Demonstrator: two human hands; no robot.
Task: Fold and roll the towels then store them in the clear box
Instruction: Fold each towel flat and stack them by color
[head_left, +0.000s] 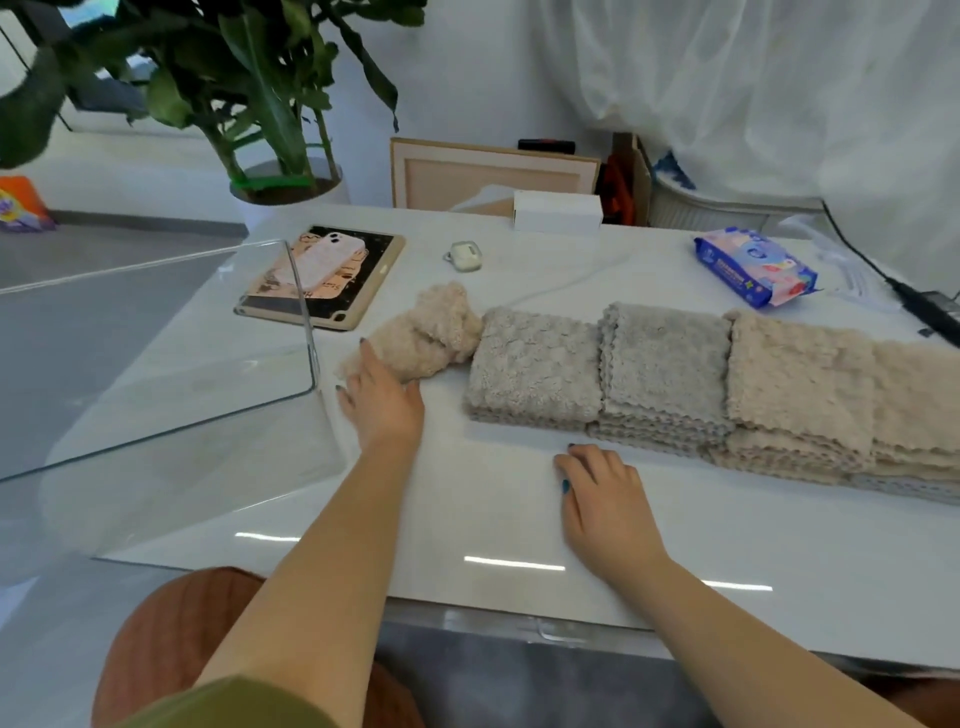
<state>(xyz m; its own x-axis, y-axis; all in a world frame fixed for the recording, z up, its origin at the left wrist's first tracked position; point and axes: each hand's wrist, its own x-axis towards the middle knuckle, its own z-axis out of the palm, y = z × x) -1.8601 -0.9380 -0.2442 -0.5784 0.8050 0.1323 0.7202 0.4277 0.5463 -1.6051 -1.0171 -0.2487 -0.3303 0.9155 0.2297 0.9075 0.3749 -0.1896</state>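
Four towel stacks (535, 358) (670, 353) (800, 379) (919, 395) (two grey, two beige), one loose beige towel (421, 338), one clear box (300, 291), one tablet (366, 296), one phone (322, 260), one wipes pack (753, 265).

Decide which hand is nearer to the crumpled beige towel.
Left. The left hand touches the crumpled beige towel at its near edge; the right hand rests on the table, apart from it, to its right.

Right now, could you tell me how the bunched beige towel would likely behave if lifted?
The bunched beige towel is probably floppy: it lies in soft, uneven folds and would likely sag. Its fluffy pile suggests it is light, not slippery. On the glossy table, it may slide when pushed.
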